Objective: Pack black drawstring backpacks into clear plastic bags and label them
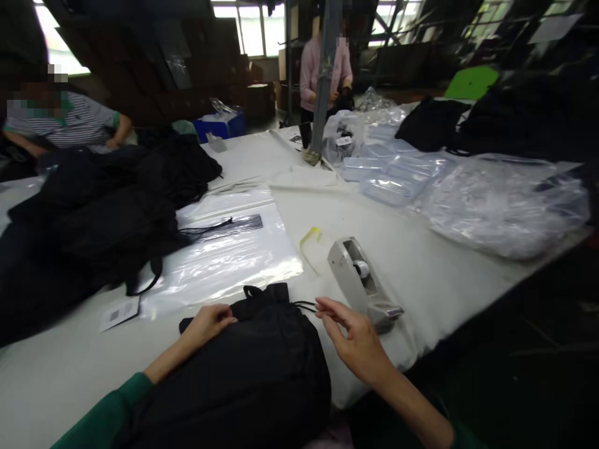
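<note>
A black cloth bag [262, 368] lies at the table's near edge, its loop and cords at the upper end. My left hand [209, 324] is curled on the bag's upper left part, thumb and fingers together on the cloth. Beside the cords at the upper right is my right hand [349, 337], its fingers apart and slightly bent, with nothing visible held. Just beyond that hand stands a grey tape dispenser [360, 280]. Clear plastic sheets [234, 268] lie flat beyond the bag, and a white tag [120, 313] is at their lower left corner.
Black bags [93, 212] are heaped on the left, more black cloth [515, 125] at the back right. Clear plastic packs [505, 206] cover the right side. A metal post [324, 87] rises from the table. A person in pink [311, 72] stands behind; another sits at left.
</note>
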Available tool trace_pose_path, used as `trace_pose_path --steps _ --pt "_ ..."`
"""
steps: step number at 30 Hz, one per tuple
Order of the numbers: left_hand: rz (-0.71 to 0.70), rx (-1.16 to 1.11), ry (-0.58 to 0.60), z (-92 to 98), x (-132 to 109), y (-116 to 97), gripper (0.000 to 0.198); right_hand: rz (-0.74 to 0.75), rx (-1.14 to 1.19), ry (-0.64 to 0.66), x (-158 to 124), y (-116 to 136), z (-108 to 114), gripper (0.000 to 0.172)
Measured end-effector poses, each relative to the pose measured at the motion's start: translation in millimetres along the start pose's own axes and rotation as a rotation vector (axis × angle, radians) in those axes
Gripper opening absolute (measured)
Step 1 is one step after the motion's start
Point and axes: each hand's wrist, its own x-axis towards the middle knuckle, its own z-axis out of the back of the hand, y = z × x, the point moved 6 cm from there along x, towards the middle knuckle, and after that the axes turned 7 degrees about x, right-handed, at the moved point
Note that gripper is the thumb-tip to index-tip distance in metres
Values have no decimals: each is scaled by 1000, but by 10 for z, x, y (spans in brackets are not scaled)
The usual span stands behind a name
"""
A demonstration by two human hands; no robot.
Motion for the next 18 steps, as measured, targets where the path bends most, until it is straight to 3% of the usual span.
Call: trace_pose_path --steps 2,4,7,9,11,13,18 --pt "11 -3 -27 0 -26 9 29 152 14 185 328 306 -246 27" --pt "19 -7 -56 -5 -46 28 26 244 -5 393 605 448 -668 24" --pt "21 -28 -97 -21 -62 61 24 222 -206 593 897 267 -1333 20" --pt "18 -58 -112 -26 -73 66 24 187 -334 637 988 56 -1612 16" --pt "8 -92 -126 2 -91 41 27 196 -384 631 1011 -64 -1708 16" --pt "-17 -114 -157 98 -99 -6 30 227 -406 605 1023 -79 -1663 20" --pt "-18 -49 -404 703 76 70 34 284 -438 412 1446 59 -1384 30"
